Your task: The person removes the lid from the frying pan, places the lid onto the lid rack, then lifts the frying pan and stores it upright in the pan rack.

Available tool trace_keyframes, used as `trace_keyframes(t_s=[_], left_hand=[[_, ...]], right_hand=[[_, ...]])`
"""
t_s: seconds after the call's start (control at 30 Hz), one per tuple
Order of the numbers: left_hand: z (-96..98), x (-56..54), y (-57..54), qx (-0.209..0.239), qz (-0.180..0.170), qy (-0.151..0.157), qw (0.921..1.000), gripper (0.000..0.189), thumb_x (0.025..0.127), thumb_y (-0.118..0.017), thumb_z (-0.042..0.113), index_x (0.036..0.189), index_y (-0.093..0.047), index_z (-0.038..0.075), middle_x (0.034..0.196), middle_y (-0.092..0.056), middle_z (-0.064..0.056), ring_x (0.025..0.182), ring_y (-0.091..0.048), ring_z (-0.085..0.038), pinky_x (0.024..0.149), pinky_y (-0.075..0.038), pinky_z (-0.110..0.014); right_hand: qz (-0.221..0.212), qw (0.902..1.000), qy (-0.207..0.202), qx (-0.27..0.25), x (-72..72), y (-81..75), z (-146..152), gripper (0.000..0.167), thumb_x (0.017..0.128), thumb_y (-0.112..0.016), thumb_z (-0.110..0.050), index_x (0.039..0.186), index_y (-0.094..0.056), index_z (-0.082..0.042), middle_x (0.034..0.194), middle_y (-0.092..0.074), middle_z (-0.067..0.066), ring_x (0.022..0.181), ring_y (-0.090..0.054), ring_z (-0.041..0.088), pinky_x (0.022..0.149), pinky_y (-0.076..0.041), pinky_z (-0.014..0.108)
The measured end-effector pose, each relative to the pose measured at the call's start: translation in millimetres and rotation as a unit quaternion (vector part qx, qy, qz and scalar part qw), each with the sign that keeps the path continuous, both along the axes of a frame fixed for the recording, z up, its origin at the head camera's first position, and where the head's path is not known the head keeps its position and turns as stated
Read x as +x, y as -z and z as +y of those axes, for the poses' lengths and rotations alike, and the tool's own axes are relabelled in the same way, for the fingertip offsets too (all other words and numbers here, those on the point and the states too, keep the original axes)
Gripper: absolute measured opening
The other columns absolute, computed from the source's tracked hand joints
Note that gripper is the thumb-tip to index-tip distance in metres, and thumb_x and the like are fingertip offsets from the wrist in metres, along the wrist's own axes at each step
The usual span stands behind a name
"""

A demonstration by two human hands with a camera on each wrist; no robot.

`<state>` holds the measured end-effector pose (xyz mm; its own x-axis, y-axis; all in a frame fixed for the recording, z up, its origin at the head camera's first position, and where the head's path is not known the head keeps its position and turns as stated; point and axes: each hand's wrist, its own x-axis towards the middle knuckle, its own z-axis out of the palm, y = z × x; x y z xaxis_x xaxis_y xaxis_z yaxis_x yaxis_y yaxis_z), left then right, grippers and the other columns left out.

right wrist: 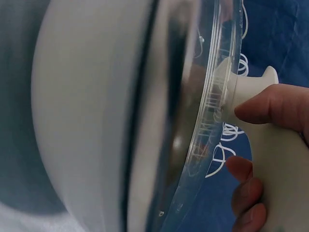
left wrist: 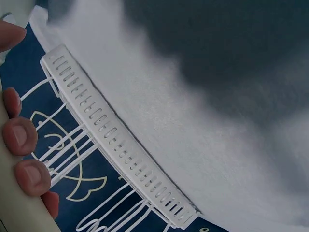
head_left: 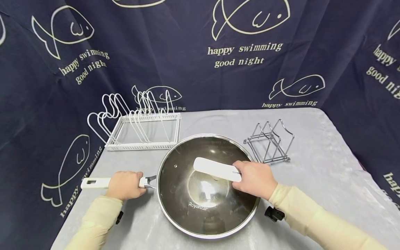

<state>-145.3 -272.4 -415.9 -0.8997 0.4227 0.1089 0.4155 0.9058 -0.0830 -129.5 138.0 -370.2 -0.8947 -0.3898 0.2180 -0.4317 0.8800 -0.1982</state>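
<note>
A wok with a pale outside [right wrist: 91,111] is covered by a glass lid [head_left: 178,187] with a metal rim. My left hand [head_left: 125,185] grips the wok's long white handle [head_left: 97,183], fingers wrapped round it near the metal joint. On top, the lid's white handle [head_left: 214,168] is held in my right hand [head_left: 254,177], the thumb along its side. From the right wrist view the glass stands at the wok's rim; whether it rests fully on it I cannot tell. The left wrist view shows my curled fingertips [left wrist: 33,178] round the handle.
A white wire rack with a tray base [head_left: 147,147] stands at the back left. Back right, close to the wok, is a small metal wire rack [head_left: 275,159]. Both are on the grey cloth-covered table [head_left: 337,194]. A dark blue printed curtain [head_left: 187,62] hangs behind.
</note>
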Motion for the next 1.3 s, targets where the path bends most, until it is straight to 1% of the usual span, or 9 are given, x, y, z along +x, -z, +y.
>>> trace_keyframes(t_s=[0.17, 0.27, 0.4, 0.47, 0.57, 0.73, 0.93, 1.07, 1.3], left_hand=[[-1.4, -1.5, -4.7, 0.004, -0.004, -0.005, 1.0, 0.036, 0.064, -0.07, 0.033, 0.061, -0.036, 0.02, 0.05, -0.036, 0.006, 0.043, -0.037, -0.017, 0.04, -0.036, -0.037], [-1.8, -2.4, -5.0, 0.003, -0.009, -0.019, 0.9998, 0.035, 0.064, -0.07, 0.032, 0.061, -0.037, 0.02, 0.051, -0.038, 0.005, 0.044, -0.039, -0.019, 0.042, -0.039, -0.039], [-1.7, 3.4, -0.9, 0.002, -0.032, -0.036, 0.9988, 0.033, 0.064, -0.069, 0.033, 0.06, -0.038, 0.02, 0.051, -0.039, 0.005, 0.045, -0.04, -0.019, 0.042, -0.039, -0.04], [-1.1, 6.6, 1.6, 0.003, -0.04, -0.038, 0.9985, 0.033, 0.064, -0.068, 0.033, 0.06, -0.038, 0.02, 0.05, -0.039, 0.005, 0.045, -0.04, -0.019, 0.042, -0.038, -0.04], [-0.3, 7.1, 3.4, 0.005, -0.03, -0.039, 0.9988, 0.033, 0.065, -0.067, 0.034, 0.06, -0.038, 0.02, 0.05, -0.038, 0.005, 0.044, -0.039, -0.019, 0.041, -0.037, -0.04], [-0.7, 4.1, -0.1, 0.009, -0.005, -0.045, 0.999, 0.034, 0.064, -0.068, 0.033, 0.061, -0.038, 0.019, 0.049, -0.038, 0.004, 0.043, -0.039, -0.02, 0.041, -0.037, -0.041], [1.0, 6.0, -4.0, 0.013, -0.011, -0.035, 0.9992, 0.034, 0.065, -0.069, 0.033, 0.062, -0.038, 0.02, 0.05, -0.037, 0.006, 0.044, -0.037, -0.018, 0.04, -0.036, -0.038], [4.1, 4.0, -4.7, 0.018, -0.005, -0.028, 0.9994, 0.033, 0.065, -0.069, 0.031, 0.062, -0.038, 0.019, 0.051, -0.037, 0.005, 0.044, -0.037, -0.017, 0.04, -0.036, -0.037], [4.0, 3.5, -5.8, 0.01, -0.006, -0.033, 0.9994, 0.033, 0.065, -0.069, 0.031, 0.062, -0.038, 0.019, 0.05, -0.038, 0.004, 0.044, -0.039, -0.019, 0.041, -0.037, -0.038]], right_hand=[[-0.02, 0.9997, 0.001, -0.016, -4.9, -3.2, -2, 0.036, 0.059, -0.075, -0.025, 0.093, -0.068, -0.014, 0.066, -0.056, -0.011, 0.052, -0.051, 0.01, 0.04, -0.036, 0.032], [-0.045, 0.9986, 0.004, -0.029, -10.0, -5.3, -4, 0.038, 0.058, -0.074, -0.023, 0.095, -0.069, -0.014, 0.066, -0.057, -0.01, 0.053, -0.05, 0.01, 0.042, -0.038, 0.034], [-0.089, 0.9953, 0.012, -0.037, -11.8, -5.0, -4, 0.043, 0.057, -0.072, -0.022, 0.099, -0.071, -0.014, 0.065, -0.058, -0.01, 0.055, -0.048, 0.01, 0.044, -0.039, 0.033], [-0.103, 0.9937, 0.021, -0.037, -10.7, -4.5, -3, 0.046, 0.056, -0.072, -0.022, 0.101, -0.071, -0.015, 0.065, -0.059, -0.01, 0.055, -0.048, 0.011, 0.044, -0.038, 0.033], [-0.103, 0.9933, 0.034, -0.04, -9.8, -5.4, -2, 0.049, 0.054, -0.073, -0.022, 0.102, -0.072, -0.015, 0.066, -0.06, -0.009, 0.054, -0.047, 0.013, 0.042, -0.037, 0.033], [-0.09, 0.9941, 0.044, -0.042, -11.7, -9.0, -2, 0.051, 0.053, -0.074, -0.022, 0.103, -0.073, -0.016, 0.067, -0.062, -0.006, 0.054, -0.048, 0.015, 0.041, -0.037, 0.033], [-0.109, 0.9919, 0.052, -0.039, -11.4, -10.1, -2, 0.053, 0.053, -0.073, -0.023, 0.105, -0.073, -0.017, 0.069, -0.062, -0.006, 0.056, -0.05, 0.016, 0.043, -0.038, 0.033], [-0.113, 0.9906, 0.062, -0.046, -9.4, -10.8, 0, 0.055, 0.053, -0.072, -0.022, 0.107, -0.073, -0.014, 0.071, -0.065, -0.004, 0.057, -0.05, 0.017, 0.043, -0.038, 0.033], [-0.129, 0.9878, 0.071, -0.051, -7.5, -12.9, 0, 0.057, 0.054, -0.073, -0.023, 0.11, -0.072, -0.014, 0.074, -0.065, -0.002, 0.06, -0.052, 0.018, 0.045, -0.038, 0.033]])
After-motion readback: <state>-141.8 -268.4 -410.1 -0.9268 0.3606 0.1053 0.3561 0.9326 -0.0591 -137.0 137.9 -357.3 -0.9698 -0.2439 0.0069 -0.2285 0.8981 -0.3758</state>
